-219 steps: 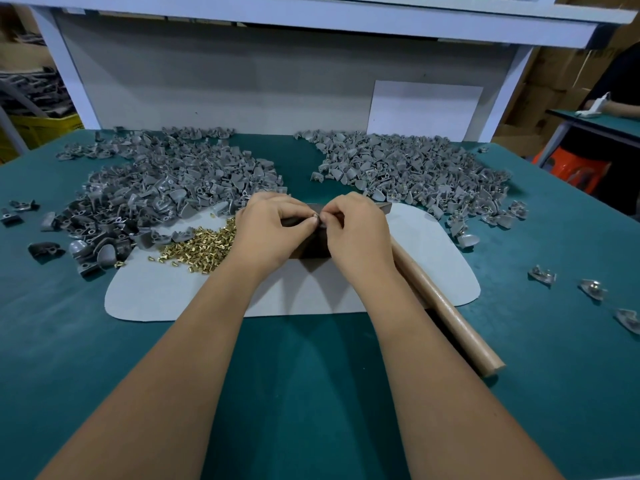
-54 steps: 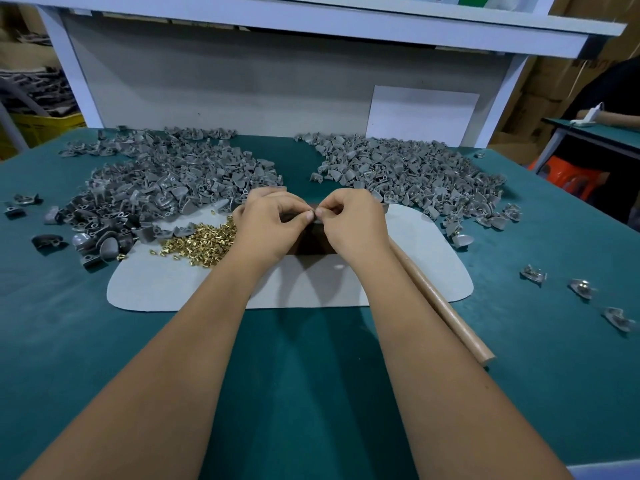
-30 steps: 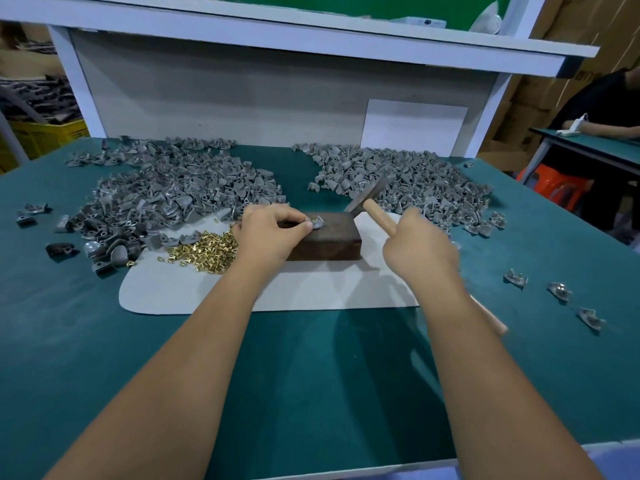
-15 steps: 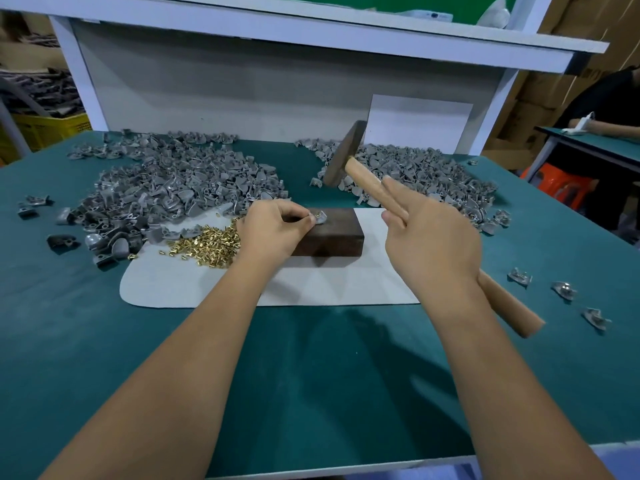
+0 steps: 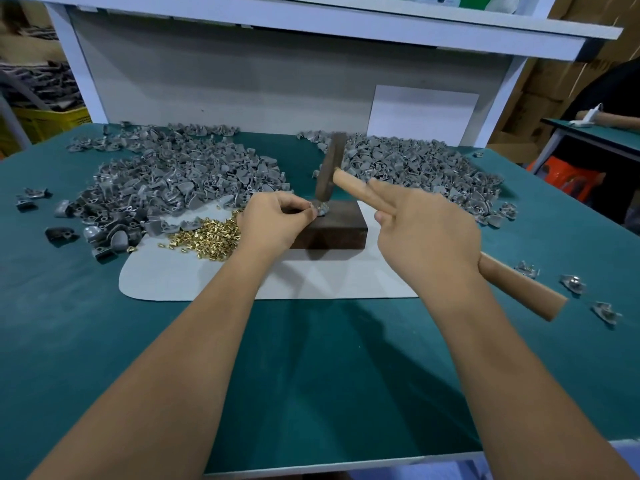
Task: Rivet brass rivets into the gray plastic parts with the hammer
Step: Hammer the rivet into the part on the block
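hammer blow landing on a rivet, mid-task.
right hand (image 5: 427, 233) grasps the hammer (image 5: 330, 169); left hand (image 5: 272, 221) pinches a gray part (image 5: 320, 209) on the block (image 5: 330, 225) under it; next, lift and check.

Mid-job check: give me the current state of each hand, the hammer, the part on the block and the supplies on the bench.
Left hand: pinching the gray part on the block.
Gray part: on the dark block's top, near its left end.
Right hand: gripping the hammer handle, index finger extended.
Hammer: head down at the part.
Brass rivets: loose pile on the pad.
Gray part heaps: two, behind the pad.
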